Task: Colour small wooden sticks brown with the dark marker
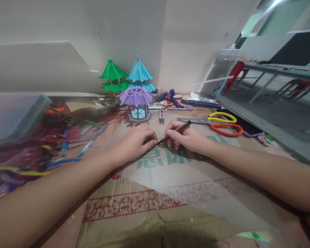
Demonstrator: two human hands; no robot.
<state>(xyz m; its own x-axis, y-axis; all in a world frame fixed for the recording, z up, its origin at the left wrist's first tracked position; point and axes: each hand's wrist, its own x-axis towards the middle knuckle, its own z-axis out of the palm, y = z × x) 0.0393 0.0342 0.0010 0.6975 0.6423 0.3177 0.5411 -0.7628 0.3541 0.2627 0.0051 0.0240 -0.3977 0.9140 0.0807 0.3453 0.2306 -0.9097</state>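
Observation:
My right hand [182, 136] grips a dark brown marker [180, 128], its tip pointing down and left at a small thin brownish piece [160, 145] on the cardboard sheet [134, 206]. Just left of the tip, my left hand [138, 143] has its thumb and index finger pressed together by that piece; what they pinch is too small to make out. Behind my hands stands a small pavilion model with a purple roof [136, 96]. Small pink-handled snips [162, 116] lie between it and my right hand.
Green [114, 73] and blue [140, 70] roofed models stand by the wall. Scissors [223, 124], a glue gun [172, 98], blue pliers [201, 104], a phone [241, 122] and a bottle [218, 75] lie or stand right. Craft stems [20, 172] and a plastic box [15, 117] are left.

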